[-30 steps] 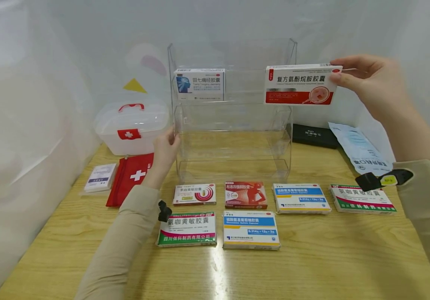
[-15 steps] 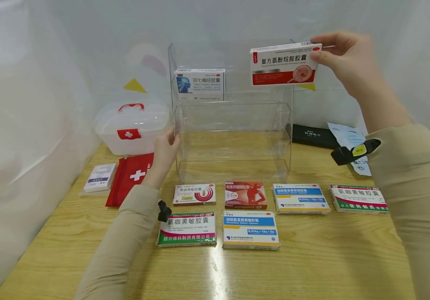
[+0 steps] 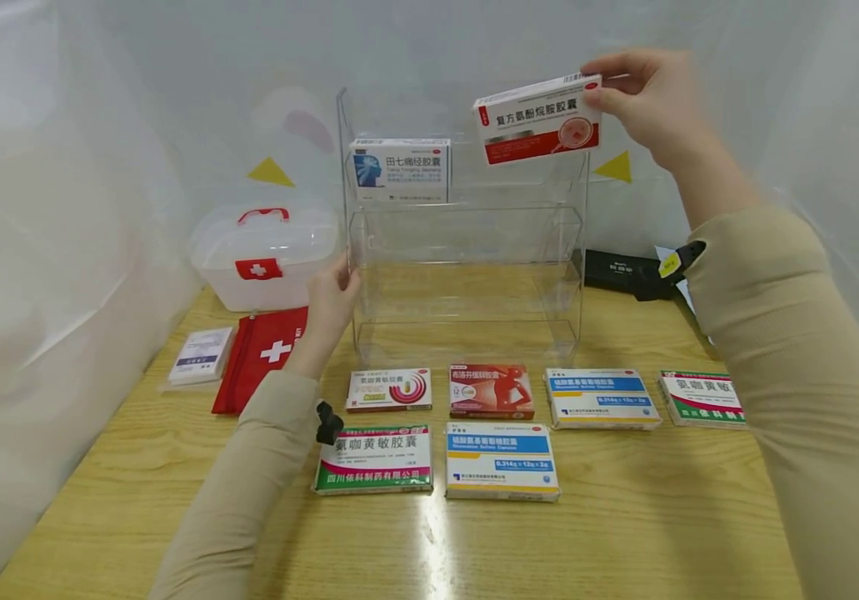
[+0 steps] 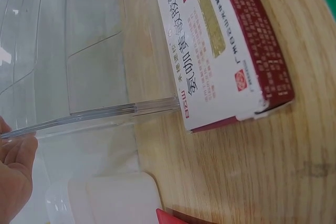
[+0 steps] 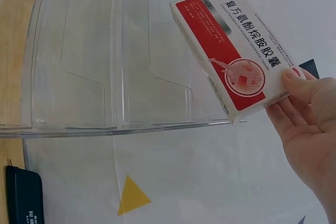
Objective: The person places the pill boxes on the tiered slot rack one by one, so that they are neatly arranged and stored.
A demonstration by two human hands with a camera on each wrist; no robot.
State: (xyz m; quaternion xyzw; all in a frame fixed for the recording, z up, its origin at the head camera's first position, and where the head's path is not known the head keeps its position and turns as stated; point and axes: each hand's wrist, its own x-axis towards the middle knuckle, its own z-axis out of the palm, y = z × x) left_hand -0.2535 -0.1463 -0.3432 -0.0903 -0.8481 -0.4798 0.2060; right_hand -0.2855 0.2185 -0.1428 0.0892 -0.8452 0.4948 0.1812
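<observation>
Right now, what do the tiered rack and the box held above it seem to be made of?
The tiered rack looks like clear rigid plastic, probably acrylic: the wood and wall show through it and its edges glint. The red-and-white box in the right hand looks like thin printed cardboard, with crisp folded edges and a slight sheen.

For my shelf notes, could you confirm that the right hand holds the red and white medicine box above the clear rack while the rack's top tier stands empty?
Not quite: the top tier already holds a blue and white box, as the head view shows. The right hand does hold the red and white medicine box above the clear rack.
</observation>
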